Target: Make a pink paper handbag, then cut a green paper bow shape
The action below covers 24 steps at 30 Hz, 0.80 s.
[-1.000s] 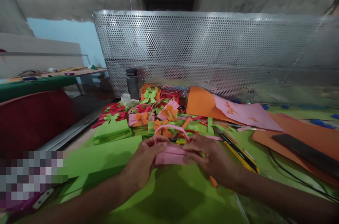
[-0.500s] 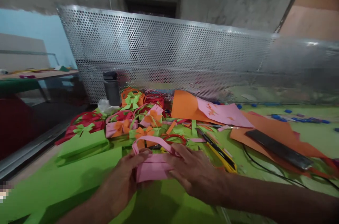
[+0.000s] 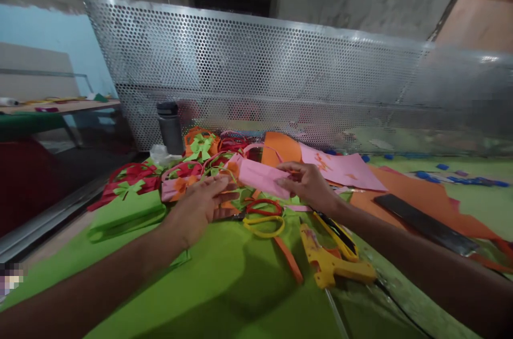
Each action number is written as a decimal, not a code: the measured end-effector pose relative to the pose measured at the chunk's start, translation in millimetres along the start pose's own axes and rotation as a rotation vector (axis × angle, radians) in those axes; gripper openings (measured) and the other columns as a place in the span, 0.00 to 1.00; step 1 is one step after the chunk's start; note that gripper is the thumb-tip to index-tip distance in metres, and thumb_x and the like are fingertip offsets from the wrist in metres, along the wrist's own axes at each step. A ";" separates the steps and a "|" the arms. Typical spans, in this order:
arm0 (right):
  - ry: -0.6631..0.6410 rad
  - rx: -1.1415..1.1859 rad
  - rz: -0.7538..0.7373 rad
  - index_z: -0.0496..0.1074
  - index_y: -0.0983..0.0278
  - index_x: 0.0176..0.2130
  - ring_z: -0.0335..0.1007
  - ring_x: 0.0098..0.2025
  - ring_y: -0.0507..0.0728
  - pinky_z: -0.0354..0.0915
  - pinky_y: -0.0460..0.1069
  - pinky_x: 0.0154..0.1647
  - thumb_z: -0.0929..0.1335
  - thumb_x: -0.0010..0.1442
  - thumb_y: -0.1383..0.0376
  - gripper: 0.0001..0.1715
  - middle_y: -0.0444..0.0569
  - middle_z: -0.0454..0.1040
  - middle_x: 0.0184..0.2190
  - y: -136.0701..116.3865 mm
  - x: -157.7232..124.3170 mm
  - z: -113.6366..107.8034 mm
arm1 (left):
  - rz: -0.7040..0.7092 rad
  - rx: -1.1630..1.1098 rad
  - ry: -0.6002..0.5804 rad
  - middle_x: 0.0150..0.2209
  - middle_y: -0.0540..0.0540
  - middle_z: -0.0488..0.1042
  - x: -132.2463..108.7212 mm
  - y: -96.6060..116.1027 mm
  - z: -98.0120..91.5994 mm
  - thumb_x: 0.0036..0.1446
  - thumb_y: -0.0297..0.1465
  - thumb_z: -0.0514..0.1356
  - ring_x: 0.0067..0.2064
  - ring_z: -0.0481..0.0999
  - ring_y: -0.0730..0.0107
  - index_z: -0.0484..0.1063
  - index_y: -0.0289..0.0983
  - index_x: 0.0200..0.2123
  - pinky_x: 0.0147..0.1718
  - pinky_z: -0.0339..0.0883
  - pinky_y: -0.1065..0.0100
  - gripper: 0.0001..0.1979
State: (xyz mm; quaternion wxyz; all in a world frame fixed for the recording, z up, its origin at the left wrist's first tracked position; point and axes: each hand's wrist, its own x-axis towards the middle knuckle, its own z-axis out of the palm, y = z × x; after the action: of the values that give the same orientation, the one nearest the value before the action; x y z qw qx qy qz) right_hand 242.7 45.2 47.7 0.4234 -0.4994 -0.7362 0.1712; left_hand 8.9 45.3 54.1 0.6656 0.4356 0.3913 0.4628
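Note:
A pink paper basket [image 3: 262, 176] with a loop handle is lifted above the green sheet [image 3: 224, 285]. My right hand [image 3: 306, 184] pinches its right end. My left hand [image 3: 202, 205] hovers just to the left of it, fingers stretched out and apart, holding nothing. Below the basket lie scissors with red and yellow handles [image 3: 262, 216]. A yellow glue gun [image 3: 331, 261] rests under my right forearm.
A pile of finished paper baskets with bows [image 3: 192, 168] sits at the back left beside a dark bottle [image 3: 170, 126]. Orange and pink sheets [image 3: 340, 168] and a black ruler [image 3: 427, 224] lie to the right. A perforated metal screen [image 3: 280, 72] closes the back.
The pink basket was held low in both hands; now my right hand has lifted it up and away, and my left hand has let go and spread open.

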 end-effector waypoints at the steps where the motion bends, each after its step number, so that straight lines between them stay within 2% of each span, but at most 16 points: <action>1: -0.001 0.019 0.040 0.72 0.66 0.42 0.69 0.26 0.52 0.66 0.47 0.27 0.67 0.54 0.63 0.15 0.47 0.74 0.32 8.1 3.7 -1.6 | 0.013 0.012 0.010 0.38 0.42 0.73 0.4 -0.3 -1.5 0.53 0.28 0.57 0.36 0.75 0.66 0.69 0.34 0.37 0.26 0.71 0.69 0.07; 3: -0.012 0.047 0.119 0.71 0.66 0.42 0.67 0.21 0.49 0.66 0.45 0.22 0.67 0.55 0.62 0.15 0.46 0.74 0.30 24.6 9.9 -3.3 | 0.011 0.076 0.020 0.38 0.42 0.73 -2.4 -3.7 -6.0 0.52 0.28 0.58 0.37 0.74 0.65 0.69 0.34 0.35 0.26 0.70 0.70 0.06; 5: -0.037 0.064 0.195 0.70 0.67 0.42 0.67 0.21 0.49 0.66 0.46 0.21 0.66 0.56 0.62 0.15 0.46 0.74 0.32 40.2 15.5 -3.1 | 0.007 0.193 0.019 0.36 0.43 0.73 -8.2 -10.4 -12.0 0.52 0.31 0.59 0.38 0.74 0.64 0.70 0.35 0.34 0.27 0.68 0.71 0.07; 8: -0.096 0.075 0.283 0.67 0.67 0.46 0.71 0.34 0.54 0.69 0.51 0.32 0.65 0.60 0.62 0.15 0.49 0.71 0.40 60.3 24.3 1.8 | 0.064 0.437 -0.073 0.33 0.45 0.73 -18.4 -26.1 -21.1 0.53 0.35 0.58 0.36 0.72 0.67 0.72 0.36 0.33 0.29 0.67 0.72 0.08; 10: -0.131 0.077 0.310 0.65 0.66 0.48 0.69 0.41 0.57 0.68 0.55 0.39 0.64 0.61 0.62 0.16 0.50 0.69 0.45 71.2 29.9 8.3 | 0.109 0.623 -0.130 0.27 0.47 0.73 -24.8 -38.6 -25.6 0.51 0.35 0.58 0.30 0.71 0.69 0.72 0.37 0.30 0.25 0.65 0.73 0.08; 11: -0.142 0.075 0.314 0.65 0.65 0.49 0.69 0.42 0.57 0.67 0.56 0.40 0.64 0.61 0.62 0.17 0.51 0.68 0.47 75.9 32.6 12.3 | 0.158 0.711 -0.134 0.27 0.48 0.73 -27.6 -44.8 -27.3 0.52 0.35 0.57 0.29 0.71 0.70 0.73 0.37 0.30 0.25 0.65 0.74 0.08; 13: -0.148 0.059 0.308 0.65 0.65 0.49 0.69 0.43 0.58 0.67 0.56 0.40 0.64 0.61 0.62 0.17 0.51 0.68 0.47 83.2 37.2 20.8 | 0.306 0.881 -0.188 0.34 0.47 0.75 -32.2 -55.5 -30.0 0.53 0.34 0.57 0.32 0.73 0.68 0.73 0.40 0.32 0.30 0.66 0.72 0.07; 15: -0.139 0.026 0.287 0.65 0.65 0.49 0.69 0.43 0.57 0.67 0.56 0.40 0.64 0.61 0.62 0.17 0.51 0.68 0.47 87.9 40.9 28.5 | 0.509 1.026 -0.323 0.40 0.46 0.76 -34.7 -63.1 -32.2 0.53 0.31 0.56 0.40 0.74 0.64 0.73 0.43 0.37 0.38 0.66 0.70 0.08; 17: -0.118 -0.025 0.247 0.65 0.65 0.50 0.68 0.43 0.58 0.67 0.56 0.41 0.64 0.61 0.62 0.17 0.51 0.68 0.47 90.5 43.9 33.8 | 0.643 1.129 -0.438 0.42 0.45 0.75 -35.5 -67.4 -34.1 0.53 0.28 0.55 0.44 0.73 0.64 0.71 0.43 0.41 0.42 0.65 0.69 0.11; 21: -0.070 -0.187 0.154 0.64 0.65 0.50 0.68 0.44 0.58 0.67 0.57 0.41 0.64 0.61 0.62 0.18 0.51 0.67 0.48 92.2 48.4 37.1 | 0.678 1.297 -0.535 0.45 0.43 0.74 -35.4 -69.4 -35.3 0.55 0.27 0.53 0.46 0.72 0.64 0.71 0.41 0.42 0.42 0.67 0.70 0.12; 24: -0.037 -0.332 0.118 0.64 0.65 0.50 0.68 0.44 0.58 0.67 0.57 0.42 0.64 0.61 0.62 0.18 0.51 0.67 0.48 89.0 48.2 34.4 | 0.686 1.379 -0.575 0.47 0.43 0.73 -36.3 -68.4 -33.2 0.55 0.27 0.54 0.49 0.70 0.62 0.71 0.41 0.42 0.47 0.65 0.67 0.13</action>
State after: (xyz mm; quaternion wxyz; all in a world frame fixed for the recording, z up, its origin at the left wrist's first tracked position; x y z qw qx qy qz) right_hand 261.0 132.9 -10.6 0.3109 -0.6015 -0.7314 0.0811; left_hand -12.6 4.7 -16.5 0.1441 0.9436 0.2473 0.1664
